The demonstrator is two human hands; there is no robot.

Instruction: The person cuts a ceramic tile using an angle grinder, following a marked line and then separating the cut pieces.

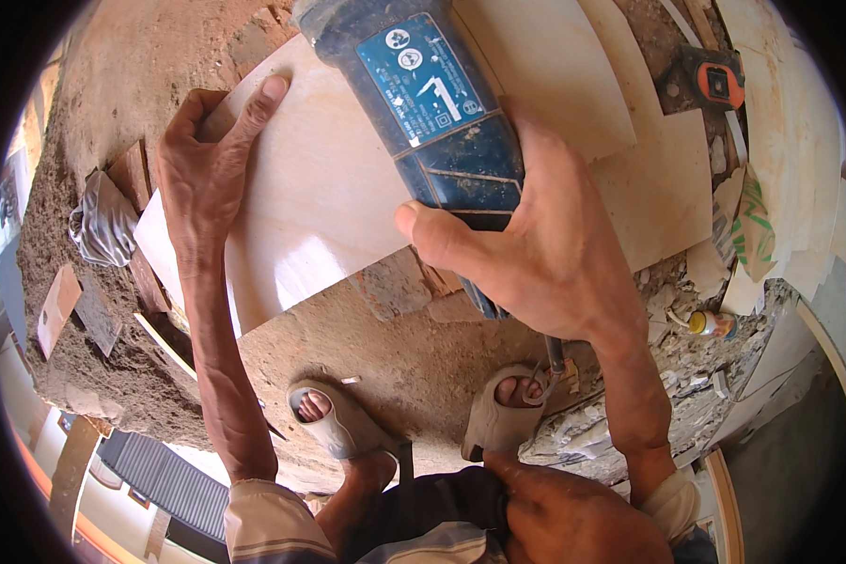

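Observation:
My right hand [559, 254] is wrapped round the body of a blue power tool [418, 89], its thumb across the lower part; the tool's head lies out of view past the top edge. Beneath it is a glossy cream marbled tile [291, 216]. At that tile's left edge, my left hand [207, 160] grips with the thumb on the upper face and fingers curled round the edge. More cream tile pieces [658, 207] lie to the right, under and beside the tool. A cord hangs from the tool's lower end near my right wrist.
My sandalled feet [348, 423] stand on dusty ground among rubble [583, 423]. An orange and black tape measure [719, 83], a small yellow-lidded container [710, 324] and stacked offcuts are at the right. A crumpled bag [103, 216], broken tile pieces and a grey corrugated sheet [155, 470] are at the left.

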